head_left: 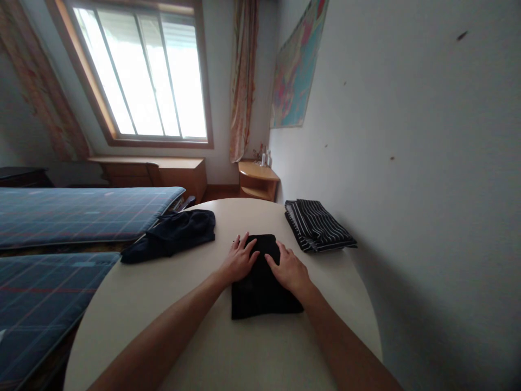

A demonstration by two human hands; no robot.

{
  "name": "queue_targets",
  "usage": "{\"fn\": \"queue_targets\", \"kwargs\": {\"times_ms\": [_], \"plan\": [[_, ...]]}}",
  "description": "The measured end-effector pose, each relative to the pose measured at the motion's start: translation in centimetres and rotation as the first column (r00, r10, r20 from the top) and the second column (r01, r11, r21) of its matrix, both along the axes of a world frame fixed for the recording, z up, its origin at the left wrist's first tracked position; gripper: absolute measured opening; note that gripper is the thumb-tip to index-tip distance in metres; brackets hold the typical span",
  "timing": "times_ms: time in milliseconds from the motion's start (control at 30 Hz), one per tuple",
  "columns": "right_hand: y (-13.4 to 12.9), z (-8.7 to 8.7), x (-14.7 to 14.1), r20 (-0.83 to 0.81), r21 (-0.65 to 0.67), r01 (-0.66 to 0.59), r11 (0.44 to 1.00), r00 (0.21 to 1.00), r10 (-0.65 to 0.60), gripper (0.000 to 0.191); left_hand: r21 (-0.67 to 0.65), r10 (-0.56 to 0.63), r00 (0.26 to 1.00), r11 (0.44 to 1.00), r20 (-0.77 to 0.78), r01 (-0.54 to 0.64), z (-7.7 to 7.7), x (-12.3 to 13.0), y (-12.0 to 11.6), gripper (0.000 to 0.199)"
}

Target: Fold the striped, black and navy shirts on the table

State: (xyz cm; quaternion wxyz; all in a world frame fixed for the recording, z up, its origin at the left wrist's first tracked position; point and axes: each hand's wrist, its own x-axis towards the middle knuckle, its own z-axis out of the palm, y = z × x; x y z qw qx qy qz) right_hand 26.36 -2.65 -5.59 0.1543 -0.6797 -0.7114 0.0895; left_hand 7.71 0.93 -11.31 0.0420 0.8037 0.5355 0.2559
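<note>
Round pale table (228, 217) spreads out under the fingers (243, 241) and on all sides of them; white wall (407, 228) stands off to their right. Black cloth (260, 298) lies flat on the table, directly under the fingers, its far edge just beyond the tips and its wider near end running back toward the wrists. Looks folded; layers too dark to count.

Left hand (240, 262): palm down at the cloth's left side, fingers spread, not gripping. Thumb and index over the cloth, outer fingers at its left edge. Right hand (290, 269): palm down at the cloth's right side, fingers loosely spread, nothing pinched. Thumb on the cloth, other fingers along its right edge. Thumb tips face each other, apart, cloth showing between them. Pressure: cannot tell.

Navy cloth (183, 231), rumpled, left of the left fingers, apart, near the table's edge. Striped cloth (319, 225), black and white, folded in layers, right of the right fingers and slightly farther off, not touching them.

Well left of the fingers: two blue plaid beds (81, 214) (44, 304). Far beyond the fingertips: desk (183, 169), corner shelf (258, 171), bright window (142, 76), patterned curtain (243, 81). Map (299, 70) on the wall, beyond the right fingers.
</note>
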Motion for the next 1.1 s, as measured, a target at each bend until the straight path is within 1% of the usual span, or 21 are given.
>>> {"fn": "queue_targets", "kwargs": {"times_ms": [67,100,167,233,300,367,400,467,533,600,700,867,967,1033,1100], "plan": [[-0.1,-0.6,-0.3,0.023,0.096,-0.003,0.995,1.000,0.001,0.066,-0.014,0.029,0.998,1.000,0.056,-0.028,0.1,1.0,1.2,0.050],[-0.2,-0.9,-0.5,0.040,0.121,-0.027,0.992,0.999,0.023,0.063,-0.024,0.048,0.996,0.999,0.080,-0.046,0.3,1.3,1.7,0.049],[-0.6,-1.5,-0.9,0.070,0.123,-0.113,0.986,0.992,0.105,0.059,-0.040,0.090,0.989,0.995,0.120,-0.086,0.5,1.6,2.2,0.048],[-1.1,-2.0,-1.3,0.088,0.084,-0.187,0.979,0.980,0.180,0.060,-0.041,0.131,0.980,0.991,0.148,-0.127,0.7,1.4,2.1,0.045],[-1.4,-2.1,-1.6,0.091,0.060,-0.202,0.977,0.976,0.196,0.062,-0.025,0.168,0.971,0.986,0.168,-0.166,0.8,1.1,1.2,0.043],[-1.4,-2.1,-1.6,0.085,0.050,-0.193,0.980,0.978,0.188,0.063,-0.004,0.162,0.971,0.987,0.176,-0.163,0.7,0.8,-0.3,0.044],[-1.4,-2.0,-1.6,0.078,0.045,-0.189,0.981,0.980,0.185,0.062,0.002,0.141,0.975,0.990,0.174,-0.143,0.6,0.8,-1.3,0.045],[-1.0,-1.7,-1.2,0.057,0.038,-0.185,0.982,0.982,0.183,0.056,-0.002,0.060,0.988,0.998,0.144,-0.061,0.4,0.8,-3.4,0.050],[-0.4,-1.5,-0.6,0.028,0.045,-0.183,0.982,0.983,0.182,0.049,-0.035,-0.018,0.998,0.999,0.067,0.021,0.4,0.9,-5.1,0.059],[0.3,-1.5,0.1,0.004,0.057,-0.172,0.983,0.985,0.172,0.046,-0.078,-0.069,0.998,0.995,-0.014,0.068,0.6,0.9,-6.3,0.064],[0.9,-1.9,0.6,-0.009,0.056,-0.125,0.991,0.992,0.126,0.050,-0.118,-0.096,0.992,0.989,-0.082,0.086,1.3,0.7,-6.9,0.062],[1.2,-2.4,0.8,-0.024,0.054,-0.071,0.996,0.997,0.072,0.054,-0.051,-0.087,0.989,0.995,-0.117,0.082,2.1,0.5,-7.4,0.062],[1.6,-2.4,1.2,-0.089,0.051,-0.038,0.998,0.995,0.043,0.058,-0.118,-0.095,0.990,0.990,-0.106,0.083,2.3,0.5,-8.0,0.064],[2.2,-2.3,1.6,-0.152,0.077,-0.059,0.995,0.986,0.070,0.055,-0.172,-0.070,0.993,0.984,-0.098,0.052,2.2,0.6,-8.2,0.066],[2.8,-2.3,2.1,-0.241,0.120,-0.086,0.989,0.964,0.113,0.050,-0.189,-0.053,0.994,0.981,-0.101,0.033,2.1,0.6,-8.3,0.066]]}}
